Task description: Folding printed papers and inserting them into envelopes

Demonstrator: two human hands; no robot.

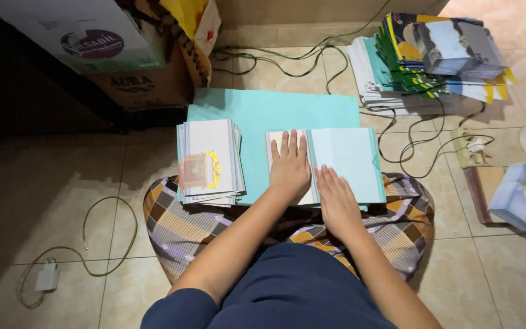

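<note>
An open card [348, 161] with a teal inner panel lies on a large teal sheet [263, 113] across my lap. My left hand [290, 164] presses flat on the card's left white panel, fingers straight and together. My right hand [336, 201] rests flat along the fold and the lower edge of the right panel. Neither hand grips anything. A stack of folded white cards [208, 161] with teal borders and a gold emblem sits to the left of my left hand.
A tall pile of mixed printed cards [427, 55] lies at the back right, with green cables [287, 61] running to a power strip [473, 146]. Cardboard boxes [135, 85] stand at the back left. A white charger [47, 277] lies on the tiles; a light blue box [522, 198] sits at the right.
</note>
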